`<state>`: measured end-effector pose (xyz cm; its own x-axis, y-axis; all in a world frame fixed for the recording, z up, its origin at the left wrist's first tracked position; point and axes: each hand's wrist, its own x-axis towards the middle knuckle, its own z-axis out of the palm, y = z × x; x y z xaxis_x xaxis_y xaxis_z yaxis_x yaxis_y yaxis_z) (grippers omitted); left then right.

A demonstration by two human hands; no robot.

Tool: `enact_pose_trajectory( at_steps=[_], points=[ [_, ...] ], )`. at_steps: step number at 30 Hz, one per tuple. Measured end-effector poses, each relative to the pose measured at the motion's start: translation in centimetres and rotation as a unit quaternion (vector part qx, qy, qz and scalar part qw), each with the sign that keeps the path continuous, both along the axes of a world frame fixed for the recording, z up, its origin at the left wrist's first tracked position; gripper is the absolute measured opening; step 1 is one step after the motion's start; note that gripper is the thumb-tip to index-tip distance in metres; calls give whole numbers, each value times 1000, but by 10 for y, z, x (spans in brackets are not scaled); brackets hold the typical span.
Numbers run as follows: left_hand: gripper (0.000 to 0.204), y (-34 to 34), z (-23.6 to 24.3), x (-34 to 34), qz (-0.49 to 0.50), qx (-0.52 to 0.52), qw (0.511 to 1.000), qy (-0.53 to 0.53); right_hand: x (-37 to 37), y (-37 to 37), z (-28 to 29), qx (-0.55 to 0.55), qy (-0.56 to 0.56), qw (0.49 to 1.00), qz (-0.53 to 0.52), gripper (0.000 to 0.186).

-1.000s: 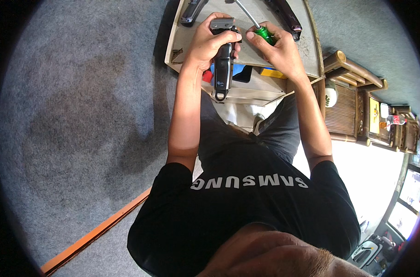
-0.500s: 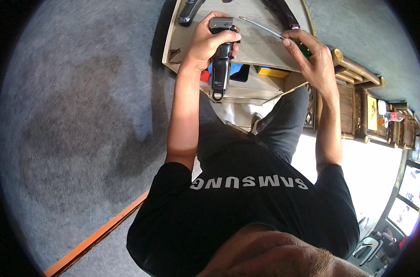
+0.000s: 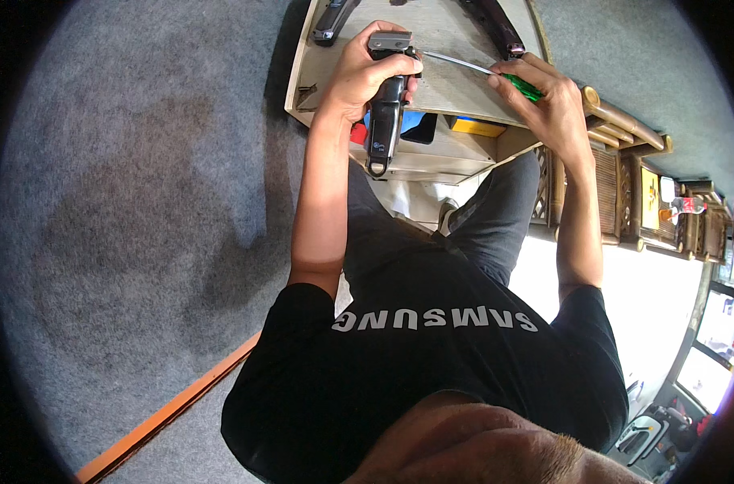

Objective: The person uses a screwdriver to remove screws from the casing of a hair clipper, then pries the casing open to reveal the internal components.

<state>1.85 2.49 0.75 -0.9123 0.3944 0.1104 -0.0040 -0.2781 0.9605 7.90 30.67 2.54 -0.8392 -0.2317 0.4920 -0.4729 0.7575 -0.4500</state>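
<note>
Nearest: open compartment under the surface, yellow box inside. Left hand wrapped round black hair clipper, over the surface's near edge, blade end pointing away from wearer. Right hand grips green-handled screwdriver, tip by clipper's blade end, contact unclear. Farther: two dark handheld devices lying on surface, one each side.

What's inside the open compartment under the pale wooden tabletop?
Visible: red object, blue object, black object, yellow box-shaped object. The black hair clipper and left forearm hide part; anything deeper under the tabletop is covered.
</note>
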Motion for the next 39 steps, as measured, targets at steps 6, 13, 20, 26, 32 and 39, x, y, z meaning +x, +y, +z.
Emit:
enact_pose_trajectory(
  at_steps=[6, 13, 20, 26, 32, 39],
  points=[
    [44, -1, -2, -2, -9, -6, 1000, -4, 1, 4, 1, 44, 41, 998, 11, 30],
    [43, -1, 1, -2, -27, -22, 999, -7, -3, 13, 6, 69, 66, 992, 78, 31],
    [42, -3, 2, -2, -56, -38, 998, -11, -15, 26, 31, -47, -408, 907, 90, 36],
    [45, -6, 1, -5, -61, -20, 998, -20, -3, 13, 18, 38, -66, 992, 102, 29],
    [43, -4, 3, -3, -53, -44, 998, -9, 3, 14, 16, 173, 114, 976, 60, 25],
    [42, -3, 2, -4, -49, -44, 998, -5, 9, 7, 16, 117, 32, 992, 29, 25]
  ],
)
